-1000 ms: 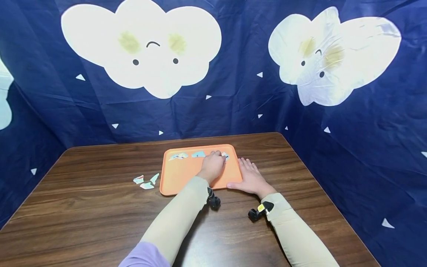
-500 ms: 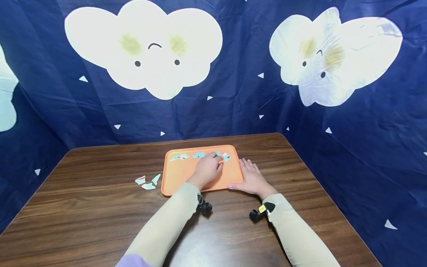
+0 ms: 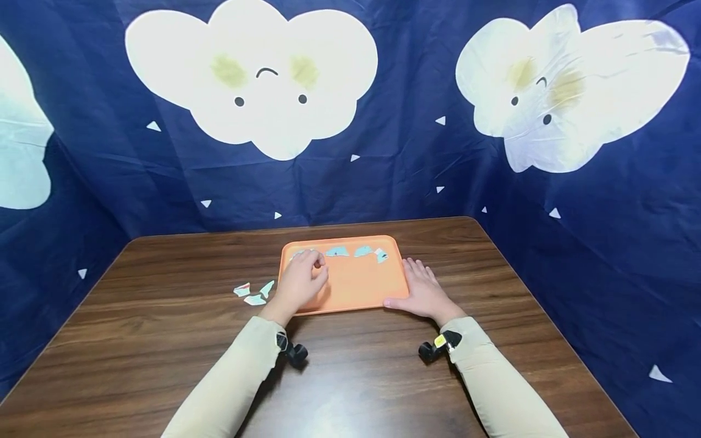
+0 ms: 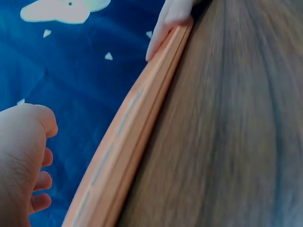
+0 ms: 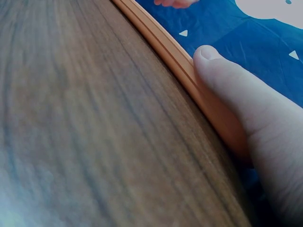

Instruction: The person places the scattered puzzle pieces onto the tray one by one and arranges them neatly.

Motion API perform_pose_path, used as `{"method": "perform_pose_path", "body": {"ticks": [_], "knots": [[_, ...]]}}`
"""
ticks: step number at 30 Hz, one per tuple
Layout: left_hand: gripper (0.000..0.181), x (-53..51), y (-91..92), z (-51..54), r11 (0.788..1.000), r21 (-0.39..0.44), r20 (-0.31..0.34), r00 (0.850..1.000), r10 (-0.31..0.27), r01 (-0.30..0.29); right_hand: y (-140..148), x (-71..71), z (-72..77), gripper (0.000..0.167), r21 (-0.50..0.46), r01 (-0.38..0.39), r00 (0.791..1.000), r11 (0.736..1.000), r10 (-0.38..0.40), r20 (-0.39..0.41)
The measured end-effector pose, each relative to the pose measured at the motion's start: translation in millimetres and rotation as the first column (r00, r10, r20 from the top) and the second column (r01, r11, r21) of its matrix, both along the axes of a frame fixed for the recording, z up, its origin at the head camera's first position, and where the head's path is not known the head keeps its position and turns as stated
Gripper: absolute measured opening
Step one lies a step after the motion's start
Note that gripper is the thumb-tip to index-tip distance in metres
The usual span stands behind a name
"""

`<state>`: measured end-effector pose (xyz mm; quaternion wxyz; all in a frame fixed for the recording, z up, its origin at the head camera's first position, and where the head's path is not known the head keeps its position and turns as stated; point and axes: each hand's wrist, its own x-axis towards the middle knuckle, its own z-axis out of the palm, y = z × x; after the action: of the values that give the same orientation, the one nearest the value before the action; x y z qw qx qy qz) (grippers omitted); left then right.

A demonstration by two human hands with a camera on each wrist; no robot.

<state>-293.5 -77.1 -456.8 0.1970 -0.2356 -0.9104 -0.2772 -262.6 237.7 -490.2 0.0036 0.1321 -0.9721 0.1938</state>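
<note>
An orange tray (image 3: 350,286) lies on the table. Along its far side sit torn, printed paper pieces: a light-blue piece (image 3: 337,251), another light-blue piece (image 3: 362,250) and a blue-and-white piece (image 3: 381,255). My left hand (image 3: 300,280) hovers over the tray's left part, fingers loosely bent and nothing visible between them; it partly hides a piece at the far left corner. In the left wrist view, the left hand (image 4: 23,161) is apart from the tray. With fingers extended, my right hand (image 3: 421,291) rests against the tray's right edge, its thumb (image 5: 222,71) touching the near rim.
Left of the tray, three loose paper pieces lie on the wooden table (image 3: 164,322): one with a red stripe (image 3: 242,290), a narrow one (image 3: 267,288) and a pale one (image 3: 254,300). A blue cloth (image 3: 328,188) with white clouds hangs behind.
My left hand has moved left across the tray from the right-hand pieces, uncovering the light-blue piece there. The right hand stays at the tray's edge. The head view has shifted slightly.
</note>
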Motion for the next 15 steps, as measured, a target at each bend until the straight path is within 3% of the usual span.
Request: {"method": "perform_pose_path", "body": {"ticks": [3, 7, 11, 15], "knots": [[0.006, -5.5, 8.0, -3.4, 0.998, -0.067, 0.015, 1.000, -0.007, 0.008, 5.2, 0.6, -0.8, 0.126, 0.003, 0.012, 1.000, 1.000, -0.012, 0.000], [0.013, -16.8, 33.7, -1.8, 0.984, -0.172, 0.026, 0.999, -0.031, 0.035, 7.5, -0.4, -2.6, 0.127, 0.002, 0.012, 1.000, 1.000, -0.012, -0.001], [0.020, -35.0, 64.3, 2.9, 0.961, -0.271, 0.020, 0.998, -0.058, 0.062, 6.5, -2.3, -4.1, 0.127, 0.009, 0.014, 1.000, 1.000, -0.014, -0.004], [0.026, -55.7, 84.0, -1.6, 0.941, -0.335, 0.048, 0.998, -0.042, 0.056, 2.7, -4.8, -3.1, 0.127, 0.015, 0.014, 1.000, 1.000, -0.014, -0.001]]}}
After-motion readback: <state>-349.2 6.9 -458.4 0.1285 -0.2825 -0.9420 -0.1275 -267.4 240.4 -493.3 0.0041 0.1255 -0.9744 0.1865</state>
